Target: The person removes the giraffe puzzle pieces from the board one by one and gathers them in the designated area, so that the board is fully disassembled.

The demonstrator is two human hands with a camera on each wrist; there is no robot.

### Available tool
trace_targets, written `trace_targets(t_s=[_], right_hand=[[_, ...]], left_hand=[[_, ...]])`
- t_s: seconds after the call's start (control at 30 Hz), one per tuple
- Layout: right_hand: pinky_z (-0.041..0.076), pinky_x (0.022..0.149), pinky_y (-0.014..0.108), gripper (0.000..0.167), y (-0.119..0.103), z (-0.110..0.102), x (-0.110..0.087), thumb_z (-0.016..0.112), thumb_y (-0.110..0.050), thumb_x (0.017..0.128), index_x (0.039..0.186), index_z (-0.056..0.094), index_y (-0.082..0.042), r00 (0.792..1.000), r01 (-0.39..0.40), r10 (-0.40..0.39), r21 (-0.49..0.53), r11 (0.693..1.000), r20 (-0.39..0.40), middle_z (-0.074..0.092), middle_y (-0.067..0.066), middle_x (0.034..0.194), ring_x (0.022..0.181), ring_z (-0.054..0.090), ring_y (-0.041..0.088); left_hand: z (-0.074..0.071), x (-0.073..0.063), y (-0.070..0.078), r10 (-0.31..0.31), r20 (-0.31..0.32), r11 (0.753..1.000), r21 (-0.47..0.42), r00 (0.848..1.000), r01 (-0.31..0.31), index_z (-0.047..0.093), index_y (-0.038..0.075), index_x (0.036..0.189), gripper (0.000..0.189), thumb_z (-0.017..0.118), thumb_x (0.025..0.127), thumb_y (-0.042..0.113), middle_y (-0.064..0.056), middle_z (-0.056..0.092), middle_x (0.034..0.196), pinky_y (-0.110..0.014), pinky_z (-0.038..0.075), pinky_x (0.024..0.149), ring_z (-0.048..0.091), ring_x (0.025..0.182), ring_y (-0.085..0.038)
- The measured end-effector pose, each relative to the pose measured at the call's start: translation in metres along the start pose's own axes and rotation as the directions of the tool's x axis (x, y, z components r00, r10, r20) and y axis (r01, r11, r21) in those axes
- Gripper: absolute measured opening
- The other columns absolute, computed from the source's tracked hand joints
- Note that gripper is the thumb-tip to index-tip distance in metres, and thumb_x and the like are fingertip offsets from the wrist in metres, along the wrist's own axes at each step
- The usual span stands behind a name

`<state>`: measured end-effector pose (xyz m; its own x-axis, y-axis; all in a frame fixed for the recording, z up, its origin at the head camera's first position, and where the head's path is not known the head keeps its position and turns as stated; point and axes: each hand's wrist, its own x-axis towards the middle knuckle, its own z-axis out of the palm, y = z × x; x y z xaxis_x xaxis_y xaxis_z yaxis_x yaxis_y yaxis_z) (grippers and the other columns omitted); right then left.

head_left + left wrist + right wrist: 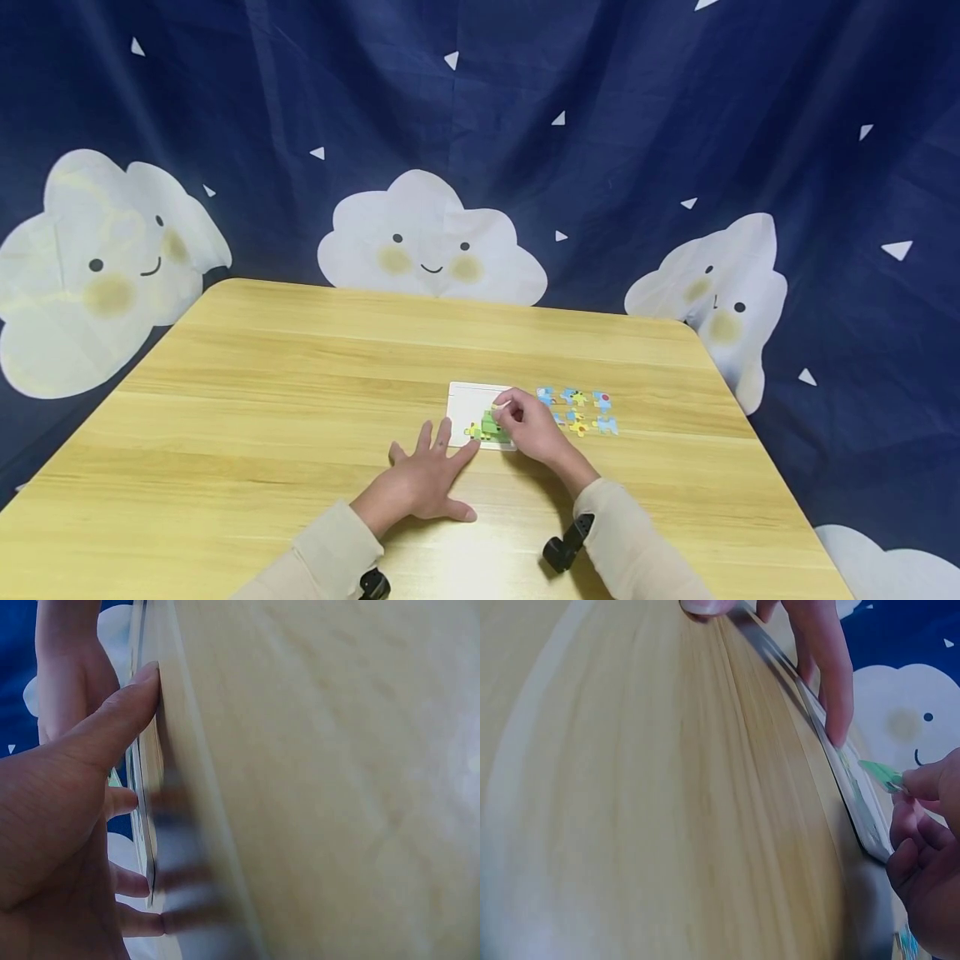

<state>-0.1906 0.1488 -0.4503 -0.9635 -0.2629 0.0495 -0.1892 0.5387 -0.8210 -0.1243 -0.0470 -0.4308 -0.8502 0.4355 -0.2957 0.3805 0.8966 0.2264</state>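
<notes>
A white puzzle tray (pixel 467 402) lies flat on the table with a few yellow and green pieces (pixel 476 432) along its near edge. My right hand (pixel 536 429) pinches a green jigsaw piece (pixel 883 775) between thumb and fingers. In the right wrist view that piece is tilted, a little above the tray. Spread wide, my left hand (pixel 426 483) has its fingertips at the tray's left and near edges. The left thumb (pixel 124 712) points away from the tray, toward the right. The right hand covers part of the tray's right side in the head view.
Right of the tray, several loose blue and yellow jigsaw pieces (pixel 577 426) lie in two rows on the wooden table (pixel 300 375). A dark blue curtain (pixel 480 108) with smiling clouds hangs behind the table's far edge.
</notes>
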Motion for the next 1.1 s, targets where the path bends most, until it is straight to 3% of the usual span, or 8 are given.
trace_targets(t_s=[0.43,0.87,1.1], right_hand=[[0.04,0.054,0.022,0.013,0.017,-0.018,-0.022,0.063,-0.007,0.089,0.102,0.061,-0.005,0.998,-0.045,0.046,0.016,0.999,-0.041,0.055,0.001,0.069,0.057,0.048,0.01],[0.037,0.058,0.023,0.008,0.027,-0.036,-0.038,0.066,-0.008,0.087,0.089,0.059,-0.008,0.993,-0.102,0.096,-0.093,0.99,-0.063,0.047,-0.003,0.066,0.061,0.044,0.01],[0.037,0.059,0.023,0.008,0.034,-0.044,-0.046,0.065,-0.009,0.087,0.083,0.058,-0.009,0.991,-0.122,0.11,-0.157,0.98,-0.079,0.051,-0.002,0.071,0.066,0.045,0.011]], left_hand=[[0.0,-0.001,0.002,0.014,-0.02,1.0,0.007,1.0,-0.014,0.029,0.03,0.148,0.096,0.062,0.069,0.072,-0.022,0.019,0.154,-0.077,0.027,0.087,0.02,0.138,-0.048],[-0.004,-0.003,0.002,0.005,-0.005,1.0,-0.013,1.0,-0.005,0.029,0.029,0.148,0.094,0.064,0.07,0.07,-0.021,0.017,0.155,-0.077,0.025,0.088,0.018,0.139,-0.046],[-0.003,-0.003,0.002,0.005,-0.005,1.0,-0.018,1.0,-0.005,0.028,0.029,0.148,0.095,0.064,0.07,0.07,-0.022,0.016,0.155,-0.078,0.024,0.088,0.017,0.139,-0.047]])
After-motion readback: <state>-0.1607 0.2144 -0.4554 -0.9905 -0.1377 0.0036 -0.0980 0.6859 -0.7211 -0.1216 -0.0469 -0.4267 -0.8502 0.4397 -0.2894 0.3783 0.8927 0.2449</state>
